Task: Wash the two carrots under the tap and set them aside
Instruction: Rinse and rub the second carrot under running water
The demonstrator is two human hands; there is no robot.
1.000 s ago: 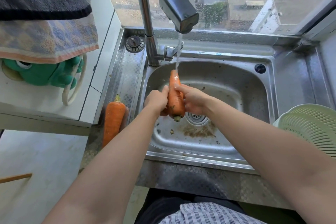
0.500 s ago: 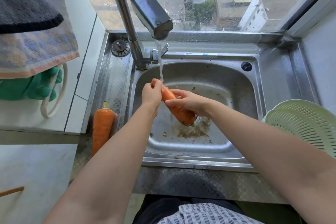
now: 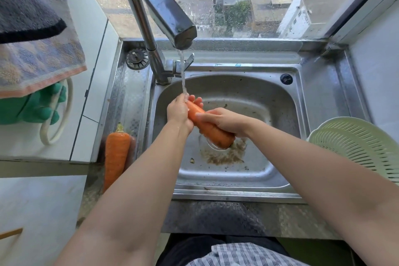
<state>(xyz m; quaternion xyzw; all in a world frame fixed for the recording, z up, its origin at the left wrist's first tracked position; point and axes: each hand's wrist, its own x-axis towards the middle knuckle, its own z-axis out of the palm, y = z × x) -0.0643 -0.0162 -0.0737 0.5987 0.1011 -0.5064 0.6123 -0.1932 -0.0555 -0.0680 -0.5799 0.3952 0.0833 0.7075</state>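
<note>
Head view: we have tilted the carrot, tip now under the tap; left hand and right hand fingers grip it. First rinse continues; other carrot waits.

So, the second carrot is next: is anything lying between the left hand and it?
Nothing visible does. The left hand grips the carrot over the sink; the other carrot lies uncovered just past the sink's left rim.

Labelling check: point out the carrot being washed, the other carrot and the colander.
carrot being washed point(image 3: 218, 138), head view, exposed body near thick end.
other carrot point(image 3: 115, 153), head view, middle of its body.
colander point(image 3: 356, 142), head view, slotted wall.
</note>
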